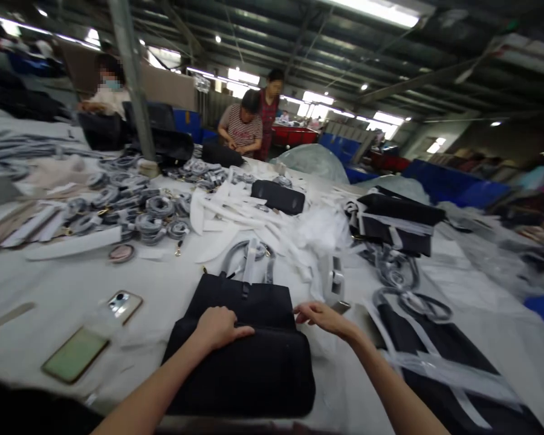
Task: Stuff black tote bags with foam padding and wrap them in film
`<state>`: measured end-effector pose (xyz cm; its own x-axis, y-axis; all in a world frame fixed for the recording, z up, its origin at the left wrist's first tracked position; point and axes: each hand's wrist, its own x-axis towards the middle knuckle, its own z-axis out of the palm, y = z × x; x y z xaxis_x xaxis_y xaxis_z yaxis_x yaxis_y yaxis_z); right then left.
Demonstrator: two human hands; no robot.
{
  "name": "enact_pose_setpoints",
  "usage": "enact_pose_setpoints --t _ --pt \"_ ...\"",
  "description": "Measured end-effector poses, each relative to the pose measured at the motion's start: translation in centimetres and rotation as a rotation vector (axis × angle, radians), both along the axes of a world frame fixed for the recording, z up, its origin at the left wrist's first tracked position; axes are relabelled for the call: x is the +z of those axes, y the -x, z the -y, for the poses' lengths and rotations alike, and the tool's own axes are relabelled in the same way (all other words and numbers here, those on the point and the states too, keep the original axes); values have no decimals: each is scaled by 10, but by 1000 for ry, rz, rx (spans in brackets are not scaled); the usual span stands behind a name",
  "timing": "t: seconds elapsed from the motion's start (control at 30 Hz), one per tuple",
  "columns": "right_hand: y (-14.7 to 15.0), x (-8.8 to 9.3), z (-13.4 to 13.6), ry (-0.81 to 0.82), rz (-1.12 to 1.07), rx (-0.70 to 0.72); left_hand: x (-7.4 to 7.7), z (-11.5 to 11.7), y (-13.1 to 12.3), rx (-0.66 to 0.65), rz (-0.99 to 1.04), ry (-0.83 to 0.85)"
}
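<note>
A black handbag (245, 374) lies on the white-covered table in front of me, its upper panel stretched away from me. Its grey wrapped handle (252, 266) rests beyond it, with a clear strip around it. My left hand (217, 329) is closed over the fold across the bag, thumb lying along the front, the other fingertips hidden. At the right edge of the upper panel is my right hand (321, 317), fingers slightly bent and apart. I cannot tell whether its fingertips touch the bag.
Two phones (76, 353) lie to the left, near a small round tin (121, 253). Coiled grey straps (152, 223) are heaped behind. A tape dispenser (334, 278) stands right of the handle. Another wrapped black bag (444, 356) lies at right. Several people work beyond a post (133, 78).
</note>
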<state>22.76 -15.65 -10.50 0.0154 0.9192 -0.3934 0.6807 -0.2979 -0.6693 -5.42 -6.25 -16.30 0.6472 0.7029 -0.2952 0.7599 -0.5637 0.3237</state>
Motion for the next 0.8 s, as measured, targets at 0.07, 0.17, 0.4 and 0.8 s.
enact_pose_setpoints --t 0.07,0.17,0.4,0.8 --pt "-12 2 25 -24 9 -53 -5 -3 -2 -29 -5 -7" --pt "-14 -6 53 -32 50 20 -9 -1 -2 -35 -17 -16" --pt "-43 -7 94 -11 236 -7 -12 3 -2 3 -40 0" --pt "-104 10 128 -102 679 -281 -13 -6 -10 -36 -66 73"
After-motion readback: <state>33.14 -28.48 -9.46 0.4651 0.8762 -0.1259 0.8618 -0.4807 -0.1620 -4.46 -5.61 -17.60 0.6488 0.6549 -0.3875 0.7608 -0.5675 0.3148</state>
